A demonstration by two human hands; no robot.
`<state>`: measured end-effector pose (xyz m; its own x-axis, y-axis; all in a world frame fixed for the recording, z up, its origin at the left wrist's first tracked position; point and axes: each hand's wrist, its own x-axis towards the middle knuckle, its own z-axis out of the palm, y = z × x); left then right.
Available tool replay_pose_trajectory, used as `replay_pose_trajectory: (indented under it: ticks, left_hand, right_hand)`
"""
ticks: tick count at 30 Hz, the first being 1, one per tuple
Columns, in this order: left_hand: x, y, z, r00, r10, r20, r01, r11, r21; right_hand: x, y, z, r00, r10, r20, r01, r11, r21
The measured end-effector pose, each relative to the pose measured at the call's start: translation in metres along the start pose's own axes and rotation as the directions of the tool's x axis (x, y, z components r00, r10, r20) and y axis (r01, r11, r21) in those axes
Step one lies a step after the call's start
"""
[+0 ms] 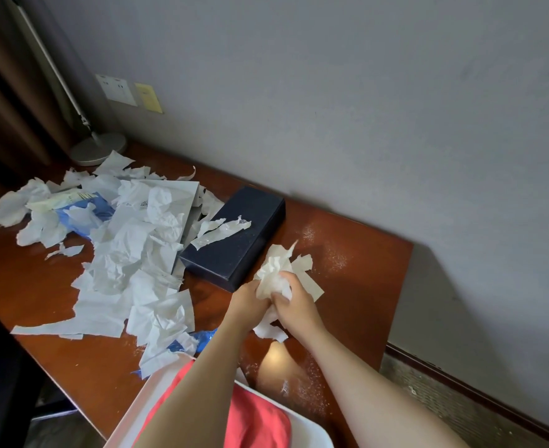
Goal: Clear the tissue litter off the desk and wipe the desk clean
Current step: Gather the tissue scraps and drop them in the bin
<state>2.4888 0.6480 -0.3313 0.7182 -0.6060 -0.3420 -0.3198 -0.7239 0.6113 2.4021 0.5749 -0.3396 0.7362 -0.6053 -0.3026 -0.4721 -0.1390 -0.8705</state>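
A white bin (299, 418) with a red cloth (257, 421) in it sits nearest the camera, at the table's near edge, partly hidden under the person's forearms. Both arms reach forward over it to the middle of the brown table (363, 286). The left hand (245, 300) and right hand (294, 307) meet there, each grip closed around the same crumpled wad (274, 273) of white tissue, with loose ends sticking out above and below the fingers. Fine white crumbs (328, 250) speckle the wood to the right of the hands and near the bin.

Just left of the hands lies a dark blue box (234, 244), with a torn strip (221, 231) lying across its lid. Farther left, a large heap of torn tissue (127, 263) covers much of the table, mixed with a blue pack (85, 211) and a flat grey sheet (182, 195). A blue scrap (205, 337) shows beside the left forearm. A lamp base (98, 148) stands at the far left corner, by the wall (331, 92) and its sockets (118, 89).
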Motion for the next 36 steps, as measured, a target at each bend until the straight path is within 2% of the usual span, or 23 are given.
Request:
replay_pose_trajectory:
  ticks: [5,9,14,17,20,24,28,30,36]
  left_hand:
    - [-0.003,0.005,-0.012,0.997,0.001,-0.080,-0.012,0.991,-0.135]
    - [0.002,0.008,-0.018,0.995,0.004,-0.104,-0.019,0.990,-0.137]
    - [0.006,0.009,-0.023,0.978,-0.027,-0.205,-0.006,0.987,-0.160]
    - [0.006,0.011,-0.023,0.967,-0.054,-0.249,0.021,0.991,-0.134]
    - [0.008,0.011,-0.015,0.971,-0.046,-0.235,0.044,0.999,-0.012]
    - [0.013,0.008,-0.005,0.982,-0.027,-0.188,0.041,0.997,0.072]
    - [0.023,0.005,-0.004,0.982,-0.052,-0.180,0.057,0.998,0.026]
    - [0.026,0.004,-0.004,0.983,-0.041,-0.178,0.043,0.999,0.003]
    - [0.028,0.003,0.002,0.981,-0.038,-0.190,0.025,0.997,-0.070]
  right_hand:
    - [0.009,0.000,0.004,0.993,0.010,-0.117,-0.009,1.000,0.010]
    - [0.018,0.001,0.004,0.994,0.049,-0.095,-0.051,0.999,-0.011]
    - [0.028,-0.001,-0.006,0.997,-0.021,-0.068,0.018,0.999,-0.044]
    - [0.034,-0.001,-0.014,0.997,-0.040,-0.069,0.031,0.992,-0.126]
    - [0.039,0.001,-0.020,0.998,-0.012,-0.059,0.000,0.981,-0.194]
    - [0.045,0.003,-0.020,0.999,0.027,0.045,-0.014,0.963,-0.268]
    - [0.051,0.000,-0.017,0.990,0.083,0.116,-0.039,0.939,-0.342]
    - [0.054,-0.001,-0.015,0.986,0.124,0.115,-0.080,0.942,-0.327]
    - [0.058,-0.007,-0.006,0.991,0.065,0.116,-0.024,0.947,-0.320]
